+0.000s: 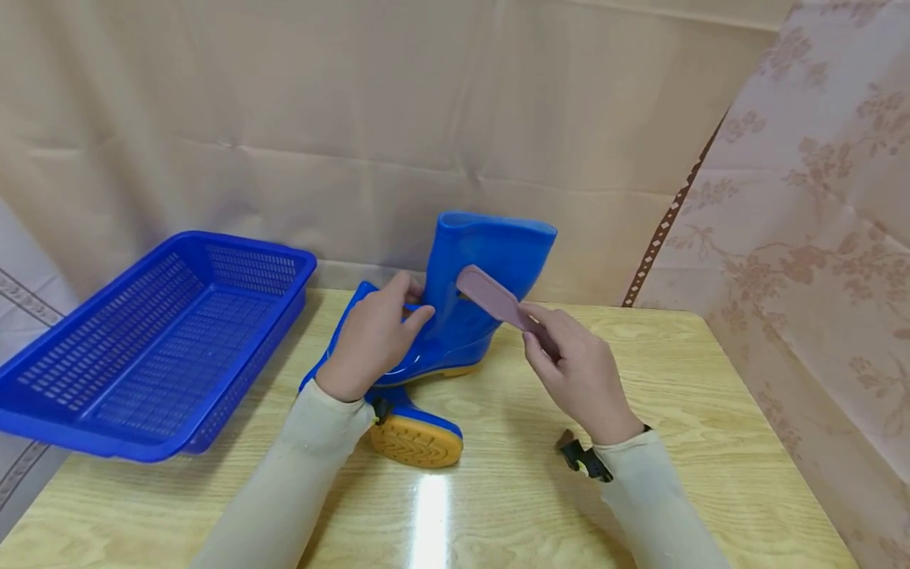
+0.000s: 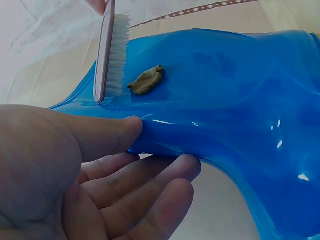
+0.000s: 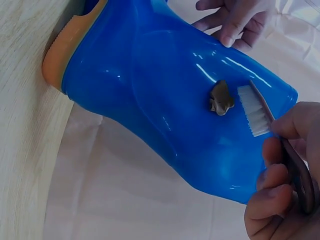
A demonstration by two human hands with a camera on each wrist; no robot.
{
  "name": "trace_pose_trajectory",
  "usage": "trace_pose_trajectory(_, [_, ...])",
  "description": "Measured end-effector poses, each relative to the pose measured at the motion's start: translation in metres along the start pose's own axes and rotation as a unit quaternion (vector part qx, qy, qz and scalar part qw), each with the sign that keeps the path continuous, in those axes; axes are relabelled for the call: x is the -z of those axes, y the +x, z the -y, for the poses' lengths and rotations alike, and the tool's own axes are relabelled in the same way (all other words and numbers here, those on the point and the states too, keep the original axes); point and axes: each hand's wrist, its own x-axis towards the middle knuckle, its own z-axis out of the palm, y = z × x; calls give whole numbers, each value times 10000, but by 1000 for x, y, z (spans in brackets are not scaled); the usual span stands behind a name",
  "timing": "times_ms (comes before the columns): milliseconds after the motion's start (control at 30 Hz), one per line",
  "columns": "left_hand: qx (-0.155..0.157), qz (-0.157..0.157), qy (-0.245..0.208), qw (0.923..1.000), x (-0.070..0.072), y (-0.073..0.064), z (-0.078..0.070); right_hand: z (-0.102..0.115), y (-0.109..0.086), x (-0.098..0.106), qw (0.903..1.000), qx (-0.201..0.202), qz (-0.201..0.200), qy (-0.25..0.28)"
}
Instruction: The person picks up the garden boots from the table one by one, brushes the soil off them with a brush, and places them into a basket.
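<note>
listener: what is nearest to you?
operator: from my remote seat i see two pale sleeves [image 1: 284,474] reaching in, nearer me than the upright blue boot [image 1: 455,328]. next, in front of that boot's toe, a second blue boot [image 1: 419,441] lies down, its treaded yellow sole facing me.

listener: and the hands?
operator: the right hand [image 1: 583,371], on the upright boot's heel side and nearer me, has its fingers wrapped firmly round the handle of a mauve brush [image 1: 490,296]. the brush head is in front of the boot's shaft, white bristles [image 3: 254,111] facing it; i cannot tell whether they touch. the left hand [image 1: 377,336], on the toe side, loosely holds the shaft's front edge between thumb and fingertips, its other fingers slack.

listener: where is the upright boot, and what is on it?
operator: it stands on the wood-grain table [image 1: 682,395], shaft leaning slightly heelward. a small brown lump [image 2: 146,81] sits on the shaft, just beside the bristles but apart from them.

listener: farther off?
operator: a blue slatted basket [image 1: 178,356] is well apart from the boot, on its toe side. behind the boot hangs a beige cloth [image 1: 341,95]; well off on its heel side, a pink floral cloth [image 1: 817,158].
</note>
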Motion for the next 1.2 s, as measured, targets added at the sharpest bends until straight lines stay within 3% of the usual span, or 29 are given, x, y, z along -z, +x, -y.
trace_pose_trajectory(333, [-108,-25,67,9999,0,-1,0,-2,-1,-4,9994,92,-308,-98])
trace_pose_trajectory(733, [1,55,39,10000,1,0,0,-4,2,-1,9991,3,-342,-240])
trace_pose_trajectory(933, [-30,51,28,10000,1,0,-2,-3,3,2,9987,-435,243,51])
trace_pose_trajectory(1067, [22,50,47,10000,1,-1,-2,0,3,3,9926,-879,748,378])
trace_pose_trajectory(1200, [45,80,39,10000,1,-2,-3,2,3,4,9891,-1013,973,452])
